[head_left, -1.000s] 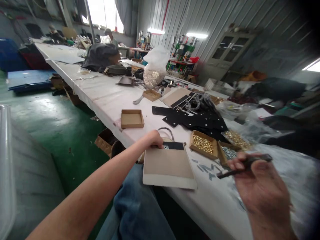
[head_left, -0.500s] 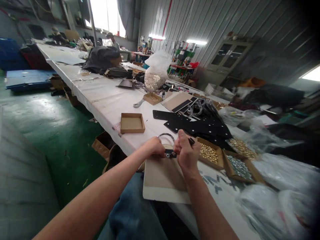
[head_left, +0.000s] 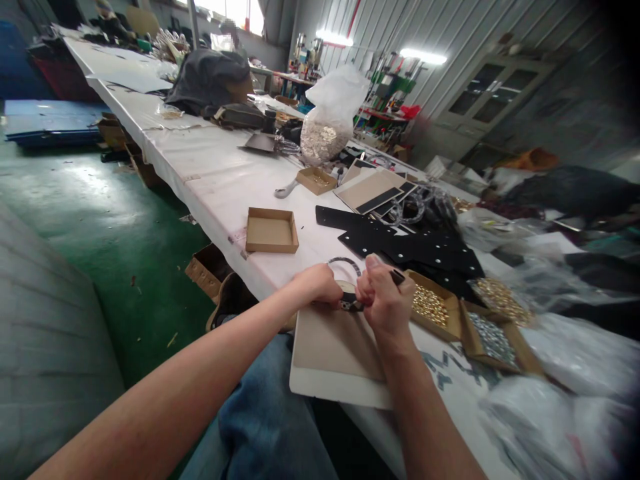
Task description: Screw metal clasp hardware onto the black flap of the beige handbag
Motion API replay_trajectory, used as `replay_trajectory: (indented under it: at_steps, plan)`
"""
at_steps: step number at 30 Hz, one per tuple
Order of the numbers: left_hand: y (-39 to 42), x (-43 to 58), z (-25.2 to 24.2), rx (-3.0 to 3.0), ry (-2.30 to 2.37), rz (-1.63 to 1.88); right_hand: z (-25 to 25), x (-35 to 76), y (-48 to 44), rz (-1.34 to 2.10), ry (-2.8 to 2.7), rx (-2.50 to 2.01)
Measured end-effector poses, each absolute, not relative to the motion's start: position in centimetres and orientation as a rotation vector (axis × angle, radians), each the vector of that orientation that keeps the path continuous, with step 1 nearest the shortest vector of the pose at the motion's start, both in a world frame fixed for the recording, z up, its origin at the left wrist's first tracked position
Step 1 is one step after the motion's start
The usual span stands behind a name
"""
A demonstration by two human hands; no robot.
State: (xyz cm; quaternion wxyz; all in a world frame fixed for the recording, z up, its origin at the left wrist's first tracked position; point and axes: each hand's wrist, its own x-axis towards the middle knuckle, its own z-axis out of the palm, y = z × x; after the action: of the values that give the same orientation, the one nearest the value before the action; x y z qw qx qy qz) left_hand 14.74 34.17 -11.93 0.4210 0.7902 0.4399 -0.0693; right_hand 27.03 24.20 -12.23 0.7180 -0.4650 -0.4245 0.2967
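Note:
A beige board (head_left: 335, 340) with a pale near edge lies at the table's front edge, above my lap. My left hand (head_left: 324, 283) is closed at the board's far end, its fingers against a dark strip with a ring-shaped handle (head_left: 345, 260) behind it. What those fingers pinch is hidden. Beside it my right hand (head_left: 384, 297) is wrapped in a fist round a dark-handled tool (head_left: 397, 277). Only the handle's end shows above the fist, so its kind is unclear. The tool's other end is near the dark strip.
Right of my hands stand a box of gold-coloured fasteners (head_left: 430, 303) and a box of silver ones (head_left: 493, 337). Black punched pieces (head_left: 410, 243) lie beyond. An open cardboard box (head_left: 271, 231) sits ahead to the left. Clear plastic bags (head_left: 530, 420) crowd the right side.
The view has tilted and shifted a little, so the table scene sits slightly to the right and higher. Both hands keep the same hold at the board's far end.

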Motion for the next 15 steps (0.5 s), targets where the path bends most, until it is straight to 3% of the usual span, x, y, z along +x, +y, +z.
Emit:
replay_trajectory:
  at_steps: [15]
  plan:
    - [33.7,14.5,-10.6,1.939,1.055,-0.212,-11.6,27.6,23.8,0.649,-0.964,-1.070]
